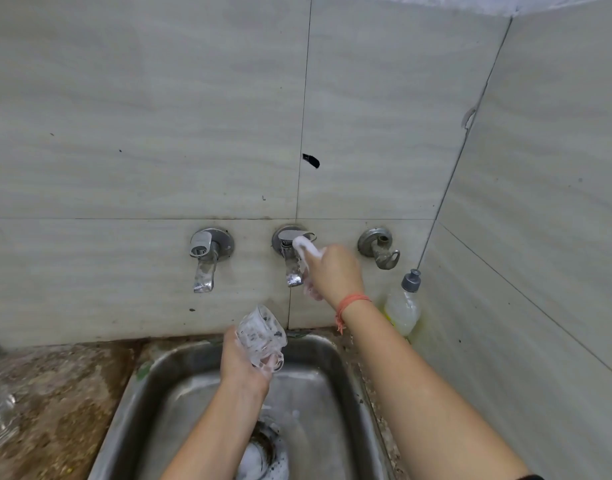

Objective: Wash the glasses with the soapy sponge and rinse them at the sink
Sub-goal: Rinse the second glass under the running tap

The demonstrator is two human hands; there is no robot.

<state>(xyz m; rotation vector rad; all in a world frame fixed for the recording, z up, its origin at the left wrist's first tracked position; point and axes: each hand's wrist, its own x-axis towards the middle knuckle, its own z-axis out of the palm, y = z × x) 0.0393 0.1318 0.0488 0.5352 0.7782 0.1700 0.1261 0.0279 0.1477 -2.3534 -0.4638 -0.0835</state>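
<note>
One glass (pixel 261 336) tilts mouth-up over the sink (pixel 335 362), left fingers (pixel 270 362) curled round it; right fingers (pixel 306 249) touch the middle of three taps (pixel 292 261).

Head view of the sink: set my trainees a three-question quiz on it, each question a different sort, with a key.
1. True or false: the left hand holds the soapy clear glass above the stainless steel sink.
2. Which chrome wall tap does the foamy right hand touch? A left; B middle tap; C right.
3. Fill in: the clear plastic bottle has a ___ cap.
Key: 1 true; 2 B; 3 grey.
</note>
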